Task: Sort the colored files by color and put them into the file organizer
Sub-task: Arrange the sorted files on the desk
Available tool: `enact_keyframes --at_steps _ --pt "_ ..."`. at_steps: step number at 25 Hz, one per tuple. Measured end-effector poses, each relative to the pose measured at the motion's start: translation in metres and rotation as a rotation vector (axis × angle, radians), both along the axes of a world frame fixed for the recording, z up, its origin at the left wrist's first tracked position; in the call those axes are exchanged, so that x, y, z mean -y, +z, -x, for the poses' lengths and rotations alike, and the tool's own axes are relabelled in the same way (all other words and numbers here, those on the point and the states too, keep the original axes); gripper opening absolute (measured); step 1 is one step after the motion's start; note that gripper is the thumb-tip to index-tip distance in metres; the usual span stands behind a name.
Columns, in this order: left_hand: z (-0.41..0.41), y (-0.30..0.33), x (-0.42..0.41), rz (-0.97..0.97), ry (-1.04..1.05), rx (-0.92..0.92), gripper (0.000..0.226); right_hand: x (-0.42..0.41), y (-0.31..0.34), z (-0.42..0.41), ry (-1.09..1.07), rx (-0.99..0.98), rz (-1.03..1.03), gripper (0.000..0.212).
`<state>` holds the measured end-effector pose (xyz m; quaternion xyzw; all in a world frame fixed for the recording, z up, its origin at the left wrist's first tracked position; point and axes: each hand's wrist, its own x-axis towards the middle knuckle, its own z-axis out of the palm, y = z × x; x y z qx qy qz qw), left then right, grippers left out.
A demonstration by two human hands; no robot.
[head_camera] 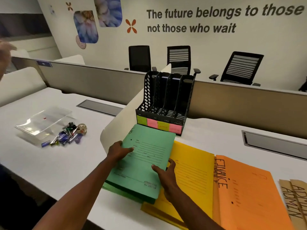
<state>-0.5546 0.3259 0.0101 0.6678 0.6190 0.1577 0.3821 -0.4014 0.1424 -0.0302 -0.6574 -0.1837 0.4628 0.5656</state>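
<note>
Step in hand: I judge the green files (141, 163) are being gathered as one colour group, lower centre of the frame; the file organizer (166, 103) stands above them, centre frame, all slots empty.
Left hand (118, 151): I see it gripping the green stack's left edge, thumb on top.
Right hand (166, 171): gripping the right edge, fingers curled under.
Next move: I'd say lift the stack, stand it upright and slide it into one slot; the sticky labels (158, 124) on the organizer's front, green, pink, yellow, pink, are too blurred to read.
Other files: yellow files (191, 176) beside the green, orange files (249, 193) lower right, brown files (297, 200) at the right edge.
Writing: "FINANCE" on orange; "ADMIN" on brown; wall, upper right, "The future belongs to those… not those who wait".
</note>
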Motion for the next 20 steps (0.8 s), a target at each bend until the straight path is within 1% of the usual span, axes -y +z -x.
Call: enact_keyframes --at_steps 2,6,8,9,11,12,14,17,20 --pt "0.008 -0.008 -0.007 0.003 -0.039 -0.011 0.063 -0.006 -0.003 0.018 -0.001 0.034 -0.002 0.083" --pt "0.02 -0.028 -0.014 0.016 -0.121 0.001 0.057 -0.013 -0.001 0.038 0.021 0.233 0.058 0.093" --pt "0.022 -0.036 -0.015 0.013 -0.135 -0.015 0.061 -0.018 -0.004 0.04 0.072 0.394 0.154 0.096" --pt "0.024 -0.04 -0.016 0.009 -0.133 -0.035 0.064 -0.021 -0.007 0.04 0.111 0.504 0.227 0.095" --pt "0.027 -0.046 -0.018 -0.007 -0.124 -0.117 0.073 -0.023 -0.015 0.039 0.205 0.735 0.398 0.09" --pt "0.029 -0.048 -0.02 -0.012 -0.124 -0.165 0.078 -0.024 -0.02 0.039 0.25 0.817 0.455 0.088" --pt "0.031 -0.054 -0.023 -0.029 -0.15 -0.213 0.084 -0.023 -0.031 0.039 0.313 0.91 0.491 0.089" --pt "0.032 -0.063 -0.02 -0.089 -0.213 -0.25 0.088 -0.021 -0.046 0.043 0.361 1.034 0.521 0.095" --pt "0.03 -0.073 -0.011 -0.176 -0.241 -0.317 0.092 -0.021 -0.053 0.047 0.386 1.095 0.55 0.102"
